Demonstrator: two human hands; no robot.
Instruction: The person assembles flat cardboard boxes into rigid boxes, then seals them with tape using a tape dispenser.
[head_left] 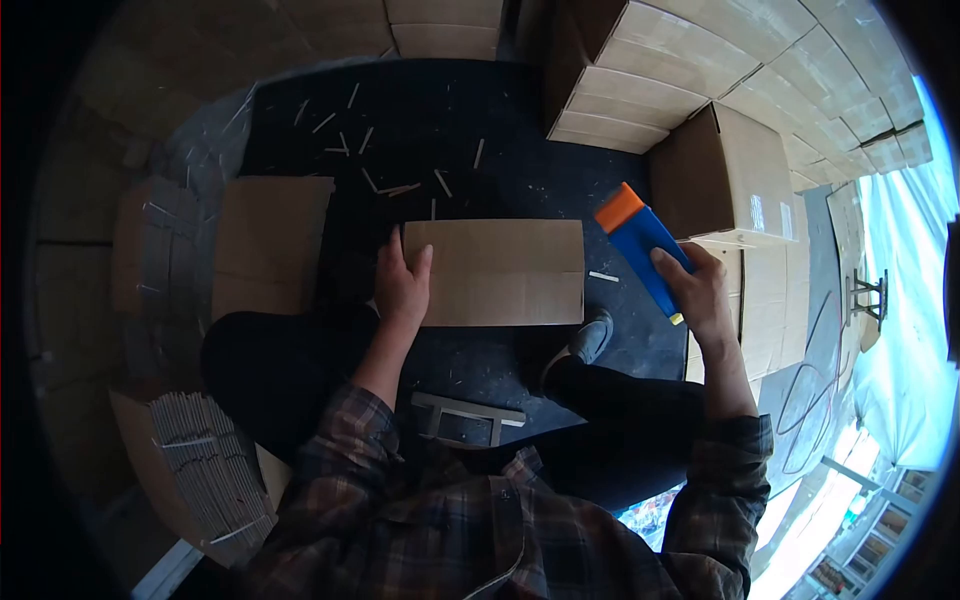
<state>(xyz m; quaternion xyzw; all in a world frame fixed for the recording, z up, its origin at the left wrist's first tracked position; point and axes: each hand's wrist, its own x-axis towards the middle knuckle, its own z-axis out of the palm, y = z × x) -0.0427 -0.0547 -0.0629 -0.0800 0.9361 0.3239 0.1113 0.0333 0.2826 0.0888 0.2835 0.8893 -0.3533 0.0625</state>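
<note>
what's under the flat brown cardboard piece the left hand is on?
The flat brown cardboard piece lies on the dark speckled floor, pressed at its left edge by the left hand. Dark floor shows around it; whatever lies directly beneath is covered.

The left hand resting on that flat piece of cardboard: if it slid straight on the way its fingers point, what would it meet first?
The left hand points up the picture along the flat cardboard's left edge. Past that edge lies dark floor strewn with small pale strips, probably the first things it would meet, though depth is hard to judge.
</note>
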